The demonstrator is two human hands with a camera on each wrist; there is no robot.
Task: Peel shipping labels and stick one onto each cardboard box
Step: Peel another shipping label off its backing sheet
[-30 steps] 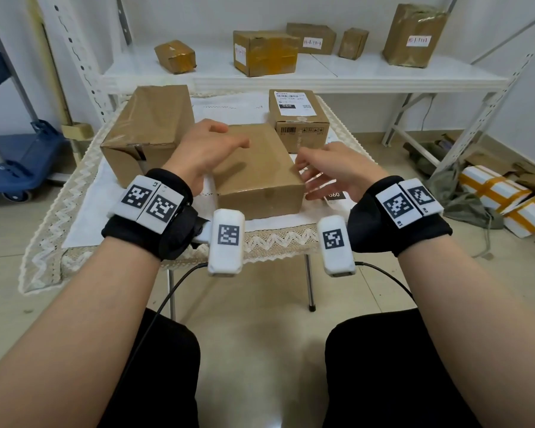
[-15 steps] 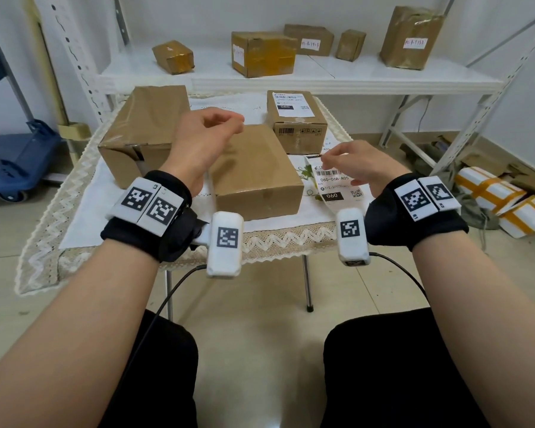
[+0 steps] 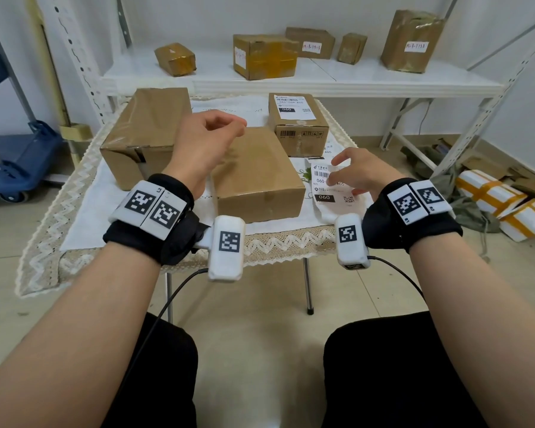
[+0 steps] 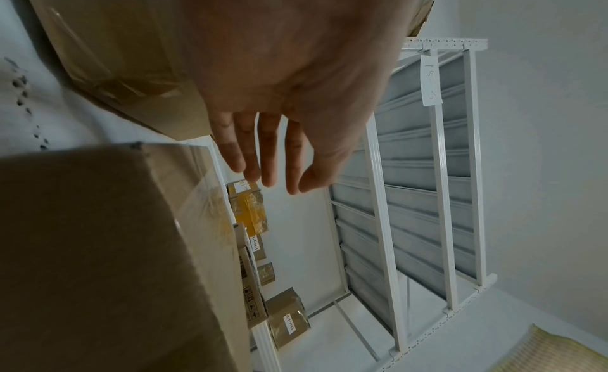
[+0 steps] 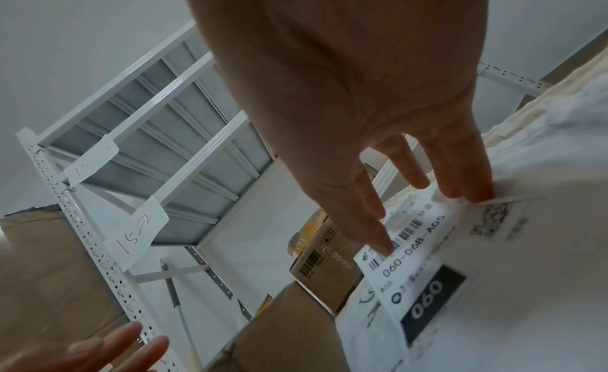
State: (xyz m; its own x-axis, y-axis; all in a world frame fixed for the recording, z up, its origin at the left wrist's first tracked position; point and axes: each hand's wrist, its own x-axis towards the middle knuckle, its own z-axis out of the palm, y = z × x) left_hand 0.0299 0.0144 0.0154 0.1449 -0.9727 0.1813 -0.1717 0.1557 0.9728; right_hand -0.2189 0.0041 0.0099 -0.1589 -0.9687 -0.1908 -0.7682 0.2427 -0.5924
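From my head view, the shipping label [image 3: 332,188] lies at the table's [image 3: 84,217] right edge beside the unlabelled middle cardboard box [image 3: 255,171], my right hand [image 3: 357,174] spread on it with straight fingers, my left hand [image 3: 207,143] hovering loosely open above the box. My left wrist view shows those fingers [image 4: 266,154] relaxed, holding nothing. My right wrist view shows fingertips [image 5: 477,193] at the label's [image 5: 424,258] far edge; I should probably lift a corner there and peel slowly.

The right hand [image 3: 357,173] hides part of the shipping label [image 3: 332,193] print
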